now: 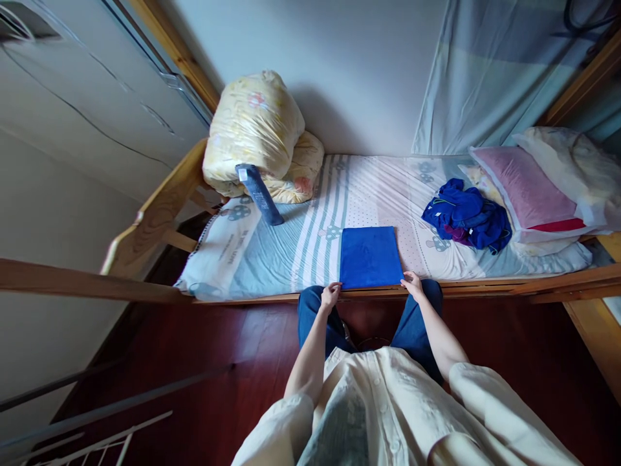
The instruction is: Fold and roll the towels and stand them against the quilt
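A flat blue square of folded cloth lies at the front edge of the bed. My left hand pinches its near left corner between thumb and fingers. At the near right corner, my right hand has its fingers closed on the same cloth. Its surface looks smooth, with straight edges. To the right on the mattress rests a crumpled heap of blue clothes with a bit of purple in it, apart from both hands.
The bed's patterned sheet spreads under everything. A rolled yellow quilt sits at the left end, a dark blue cylindrical bag leaning against it. Pink and pale pillows lie at the right. A wooden rail crosses the left front.
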### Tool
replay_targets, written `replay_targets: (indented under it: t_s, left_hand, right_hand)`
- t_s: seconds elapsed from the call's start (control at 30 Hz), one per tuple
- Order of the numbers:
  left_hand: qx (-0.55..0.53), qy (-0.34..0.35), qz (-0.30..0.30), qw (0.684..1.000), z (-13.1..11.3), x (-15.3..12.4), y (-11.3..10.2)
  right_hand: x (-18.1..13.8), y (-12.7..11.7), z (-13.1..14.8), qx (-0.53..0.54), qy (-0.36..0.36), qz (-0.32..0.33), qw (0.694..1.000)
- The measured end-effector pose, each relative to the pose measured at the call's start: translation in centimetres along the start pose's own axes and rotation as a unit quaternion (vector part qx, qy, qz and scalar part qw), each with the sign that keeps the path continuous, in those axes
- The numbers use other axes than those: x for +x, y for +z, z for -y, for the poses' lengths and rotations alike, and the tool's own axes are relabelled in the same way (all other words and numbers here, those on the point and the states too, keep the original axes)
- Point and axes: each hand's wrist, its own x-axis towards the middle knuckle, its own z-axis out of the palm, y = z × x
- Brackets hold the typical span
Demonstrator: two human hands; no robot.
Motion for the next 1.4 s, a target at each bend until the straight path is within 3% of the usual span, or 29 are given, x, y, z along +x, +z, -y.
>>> replay_targets:
  t_s: [0.23, 0.43, 0.77, 1.0, 1.4]
  left_hand:
    - [-0.011, 0.015, -0.010, 1.000, -0.1, 0.5, 0.1]
    - [0.028, 0.023, -0.029, 0.999, -0.5, 1.4, 0.3]
    - [0.030, 0.069, -0.050, 0.996, -1.5, 3.9, -0.2]
    - [-0.116, 0.074, -0.040, 0.990, -1.2, 5.5, 1.4]
    - [-0.026, 0.018, -0.071, 0.997, -0.4, 6.4, 1.7]
  right_hand:
    - [0.1, -0.3, 0.5, -0.073, -0.066, 0.047, 0.994]
    - [0.7, 0.5, 0.8, -0.096, -0.064, 0.100, 0.988]
    - [2.6, 0.7, 1.3, -0.152, -0.142, 0.057, 0.977]
    - [4.2, 1.4, 1.0, -0.122, -0.147, 0.036, 0.981]
    - [6.1, 2.4, -1.3, -0.148, -0.100, -0.009, 0.984]
